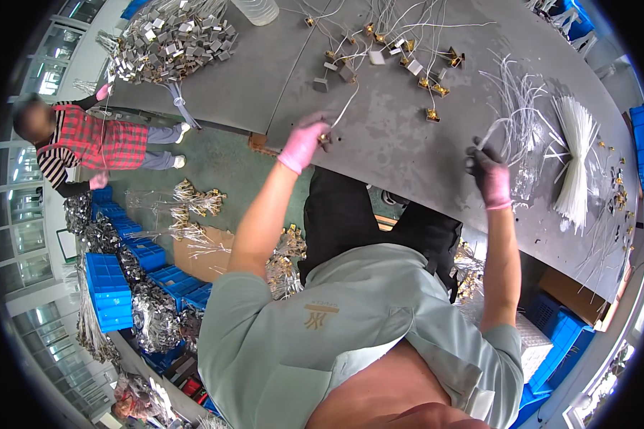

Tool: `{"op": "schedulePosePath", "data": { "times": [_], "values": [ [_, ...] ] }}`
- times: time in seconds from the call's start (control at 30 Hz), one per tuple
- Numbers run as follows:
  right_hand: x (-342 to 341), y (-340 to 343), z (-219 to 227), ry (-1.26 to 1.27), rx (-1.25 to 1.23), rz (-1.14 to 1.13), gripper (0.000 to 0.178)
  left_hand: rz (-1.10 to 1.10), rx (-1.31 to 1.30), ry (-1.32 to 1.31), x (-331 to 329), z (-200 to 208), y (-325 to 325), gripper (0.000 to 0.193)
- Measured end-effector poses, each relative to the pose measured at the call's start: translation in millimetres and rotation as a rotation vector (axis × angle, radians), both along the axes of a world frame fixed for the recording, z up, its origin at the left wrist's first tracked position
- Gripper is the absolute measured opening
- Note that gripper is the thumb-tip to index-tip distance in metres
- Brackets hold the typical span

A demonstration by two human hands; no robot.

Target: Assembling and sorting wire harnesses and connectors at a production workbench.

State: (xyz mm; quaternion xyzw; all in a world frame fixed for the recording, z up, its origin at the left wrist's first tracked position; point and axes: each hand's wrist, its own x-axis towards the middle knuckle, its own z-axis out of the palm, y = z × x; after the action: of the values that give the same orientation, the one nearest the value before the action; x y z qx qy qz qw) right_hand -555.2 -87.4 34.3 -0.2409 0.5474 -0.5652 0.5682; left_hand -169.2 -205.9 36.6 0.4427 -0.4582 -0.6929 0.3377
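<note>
The left hand (304,141), in a pink glove, has its grip clenched on a small brass part (324,138) at the near edge of the grey desk (408,143), with a white wire (345,109) running up from it toward the scatter of similar wired parts (401,57) farther back. The right hand (488,175), in a dark, pink-cuffed glove, grips the end of a thin white wire (488,134) drawn from the loose tangle of wires (519,114) beside it; just right of that lies a tied bundle of white strips (576,154).

Judging from this, the step in hand is pairing a wire with a brass part. The next move seems to call for bringing the two hands together over the desk edge and lining the wire end up with the small part, which needs a fine, steady pinch.

Well apart on the left, another person in a red checked top (96,139) sits near a heap of metal pieces (168,39); blue bins (111,289) stand on the floor.
</note>
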Motion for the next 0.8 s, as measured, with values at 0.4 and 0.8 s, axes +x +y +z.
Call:
{"op": "schedulePosePath", "data": {
  "times": [0.4,0.8],
  "values": [
    [220.2,-134.6,-30.0,-0.457,0.165,-0.119,0.014,0.227,0.263,0.231,-38.8,1.5,125.4,0.015],
    [220.9,-144.1,-26.2,-0.432,0.174,0.059,0.023,0.233,0.576,0.423,80.6,18.2,222.6,0.022]
  ]
}}
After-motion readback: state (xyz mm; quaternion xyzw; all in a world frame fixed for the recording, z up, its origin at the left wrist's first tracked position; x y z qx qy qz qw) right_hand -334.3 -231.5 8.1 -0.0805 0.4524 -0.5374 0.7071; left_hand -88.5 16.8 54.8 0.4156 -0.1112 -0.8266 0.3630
